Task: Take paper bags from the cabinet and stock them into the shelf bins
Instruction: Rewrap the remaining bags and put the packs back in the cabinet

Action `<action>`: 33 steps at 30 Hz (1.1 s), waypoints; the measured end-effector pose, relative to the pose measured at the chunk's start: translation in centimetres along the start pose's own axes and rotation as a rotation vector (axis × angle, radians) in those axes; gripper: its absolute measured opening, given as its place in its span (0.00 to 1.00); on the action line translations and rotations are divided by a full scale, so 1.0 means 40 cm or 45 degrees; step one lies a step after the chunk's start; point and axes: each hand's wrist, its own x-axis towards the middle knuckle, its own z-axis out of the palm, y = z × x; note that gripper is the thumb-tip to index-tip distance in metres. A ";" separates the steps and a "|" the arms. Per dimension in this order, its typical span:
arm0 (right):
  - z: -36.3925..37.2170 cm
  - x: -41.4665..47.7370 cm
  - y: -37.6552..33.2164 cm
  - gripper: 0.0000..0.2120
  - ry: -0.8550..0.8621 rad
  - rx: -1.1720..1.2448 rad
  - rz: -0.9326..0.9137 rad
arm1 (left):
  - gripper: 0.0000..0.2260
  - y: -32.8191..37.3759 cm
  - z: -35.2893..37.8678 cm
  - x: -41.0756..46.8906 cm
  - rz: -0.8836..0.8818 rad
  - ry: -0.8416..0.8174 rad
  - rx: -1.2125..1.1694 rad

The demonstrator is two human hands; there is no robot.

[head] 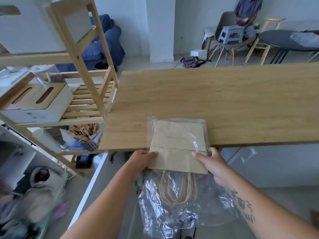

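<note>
A flat stack of brown paper bags (177, 145) lies half on the near edge of the wooden tabletop (215, 100), partly inside a clear plastic wrapper (172, 209). The bags' twine handles (177, 188) hang below the stack inside the plastic. My left hand (144, 161) grips the stack's left lower corner, thumb on top. My right hand (211, 163) grips the right lower corner together with the plastic. A wooden shelf unit (89, 94) with white bins (39, 102) stands to the left.
A white cabinet door edge (89, 187) runs below the shelf, with blurred clutter at lower left. A cutlery holder (88, 137) sits on a lower shelf. Across the room a person sits on a chair (226, 31) beside a dark round table (284, 38).
</note>
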 end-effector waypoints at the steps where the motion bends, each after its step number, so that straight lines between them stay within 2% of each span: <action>1: 0.005 -0.017 0.019 0.26 -0.006 -0.006 0.009 | 0.15 -0.018 -0.007 -0.021 -0.008 0.002 0.014; 3: 0.011 -0.053 0.049 0.26 -0.018 -0.016 0.020 | 0.12 -0.055 -0.016 -0.050 -0.008 0.003 0.046; 7: 0.013 -0.104 0.115 0.23 -0.065 0.063 0.097 | 0.14 -0.131 -0.023 -0.098 0.006 0.048 0.026; 11: -0.005 -0.136 0.175 0.23 -0.103 0.121 0.172 | 0.13 -0.202 -0.020 -0.137 -0.041 -0.061 -0.134; 16: -0.023 -0.162 0.254 0.33 -0.152 0.172 0.269 | 0.14 -0.267 -0.018 -0.159 -0.105 -0.184 -0.197; 18: -0.032 -0.161 0.286 0.31 -0.172 0.176 0.310 | 0.16 -0.296 -0.010 -0.163 -0.144 -0.198 -0.197; 21: -0.040 -0.154 0.319 0.22 -0.175 0.174 0.355 | 0.18 -0.348 0.008 -0.157 -0.222 -0.196 -0.218; 23: -0.040 -0.135 0.328 0.21 -0.176 0.146 0.382 | 0.18 -0.370 0.027 -0.143 -0.272 -0.157 -0.225; 29: -0.042 0.000 0.320 0.23 -0.229 0.086 0.423 | 0.08 -0.349 0.101 -0.048 -0.309 0.087 -0.160; 33: -0.044 0.112 0.323 0.33 -0.330 -0.089 0.492 | 0.08 -0.340 0.128 0.056 -0.287 0.260 -0.146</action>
